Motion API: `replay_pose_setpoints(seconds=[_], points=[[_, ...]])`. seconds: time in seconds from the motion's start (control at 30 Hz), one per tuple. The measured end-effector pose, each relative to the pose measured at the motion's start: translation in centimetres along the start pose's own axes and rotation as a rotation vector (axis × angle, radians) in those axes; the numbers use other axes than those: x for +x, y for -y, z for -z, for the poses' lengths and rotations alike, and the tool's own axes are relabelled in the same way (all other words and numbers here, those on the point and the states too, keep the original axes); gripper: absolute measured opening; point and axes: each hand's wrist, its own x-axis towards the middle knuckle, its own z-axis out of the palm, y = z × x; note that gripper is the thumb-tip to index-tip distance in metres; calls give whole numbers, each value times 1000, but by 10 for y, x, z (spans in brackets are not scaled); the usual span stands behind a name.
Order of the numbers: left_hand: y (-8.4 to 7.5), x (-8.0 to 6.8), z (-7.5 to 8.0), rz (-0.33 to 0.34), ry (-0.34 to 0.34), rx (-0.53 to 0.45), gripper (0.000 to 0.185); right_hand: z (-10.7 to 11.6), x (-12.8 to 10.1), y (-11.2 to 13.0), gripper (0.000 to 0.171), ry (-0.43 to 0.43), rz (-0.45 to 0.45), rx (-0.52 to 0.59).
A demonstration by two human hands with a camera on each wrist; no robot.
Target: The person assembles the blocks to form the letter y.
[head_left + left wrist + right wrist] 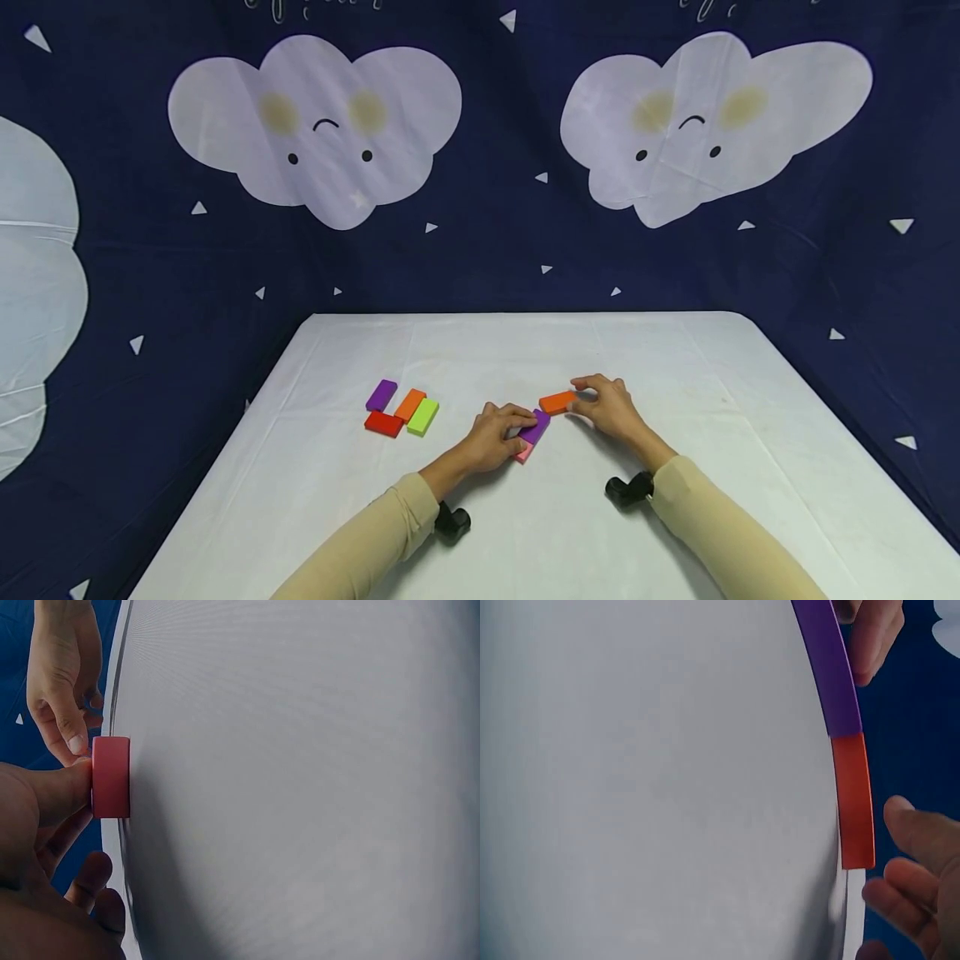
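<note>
A purple block (pixel 536 427) and a pink block (pixel 524 454) lie end to end at the middle of the table. My left hand (pixel 491 439) holds them from the left, fingers bent over the purple one and thumb at the pink one. In the left wrist view, the thumb meets the top edge of the pink block (pixel 111 778). An orange block (pixel 557 403) touches the far end of the purple one, at an angle to it. Around its right end, my right hand (pixel 609 408) has thumb and fingers spread, with a gap to the orange block (pixel 853 802) in the right wrist view.
To the left lies a group of blocks: purple (pixel 382 395), red (pixel 383 424), orange (pixel 410 405) and lime green (pixel 423 417). They rest on a white-covered table (pixel 300 500). A dark blue cloth (pixel 510 250) with clouds hangs behind its far edge.
</note>
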Motion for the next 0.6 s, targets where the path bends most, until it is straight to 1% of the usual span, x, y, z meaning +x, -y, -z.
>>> replay_pose_setpoints(seconds=[0.23,0.6], points=[[0,0,0,-11,-7,18,34,-4,-5,3,45,-61,-31,-28],[0,0,1,-7,-4,17,34,-10,-8,14,42,-112,-78,-48]])
